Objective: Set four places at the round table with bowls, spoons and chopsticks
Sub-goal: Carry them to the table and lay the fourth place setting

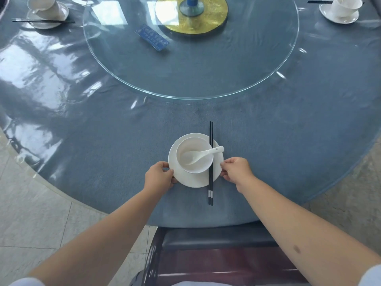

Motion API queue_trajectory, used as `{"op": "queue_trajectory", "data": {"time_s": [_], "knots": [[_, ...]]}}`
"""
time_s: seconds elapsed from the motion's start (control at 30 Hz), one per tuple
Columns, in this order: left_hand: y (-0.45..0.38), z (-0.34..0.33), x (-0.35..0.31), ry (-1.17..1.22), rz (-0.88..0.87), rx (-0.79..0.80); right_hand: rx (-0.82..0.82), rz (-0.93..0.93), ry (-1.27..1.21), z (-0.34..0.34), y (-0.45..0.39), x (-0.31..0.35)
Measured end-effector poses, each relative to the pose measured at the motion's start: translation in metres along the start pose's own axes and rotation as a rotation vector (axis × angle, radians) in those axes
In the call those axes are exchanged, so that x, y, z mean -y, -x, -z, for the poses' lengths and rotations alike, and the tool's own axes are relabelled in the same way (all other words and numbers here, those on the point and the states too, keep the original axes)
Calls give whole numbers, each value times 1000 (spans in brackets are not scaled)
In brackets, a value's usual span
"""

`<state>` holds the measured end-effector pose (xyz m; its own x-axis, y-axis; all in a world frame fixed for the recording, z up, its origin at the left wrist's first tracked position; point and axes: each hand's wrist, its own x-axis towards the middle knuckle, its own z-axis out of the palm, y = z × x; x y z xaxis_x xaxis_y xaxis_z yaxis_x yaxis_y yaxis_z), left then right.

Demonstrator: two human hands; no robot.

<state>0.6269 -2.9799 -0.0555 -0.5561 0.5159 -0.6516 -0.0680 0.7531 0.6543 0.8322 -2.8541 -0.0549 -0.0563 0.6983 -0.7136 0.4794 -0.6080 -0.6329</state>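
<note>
Chopsticks lie paired across the saucer, right of the bowl, long axis running away from the person; spoon rests in the bowl, handle pointing right; left hand and right hand pinch opposite saucer rims, near the table edge.

Plate, bowl and spoon are plain white. Chopsticks are black with silver-white bands near the end. Tablecloth is slate blue; the disc at the centre is gold, patterned.
</note>
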Motion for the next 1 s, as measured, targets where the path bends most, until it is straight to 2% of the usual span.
{"op": "queue_trajectory", "data": {"time_s": [0.33,0.57,0.7,0.77,0.83,1.0], "knots": [[-7,3,-6,106,4,1,-52,8,-49,-8,-11,10],[-15,12,-11,16,-37,-50,-54,13,-71,-20,-18,17],[-16,22,-15,-180,-182,-196,-28,4,-88,-20,-18,17],[-14,22,-24,-169,-280,-225,-24,3,-95,-20,-18,16],[-12,17,-35,-137,-337,-167,-29,5,-95,-21,-18,16],[-9,4,-49,-143,-336,18,-21,3,-104,-21,-16,14]]}}
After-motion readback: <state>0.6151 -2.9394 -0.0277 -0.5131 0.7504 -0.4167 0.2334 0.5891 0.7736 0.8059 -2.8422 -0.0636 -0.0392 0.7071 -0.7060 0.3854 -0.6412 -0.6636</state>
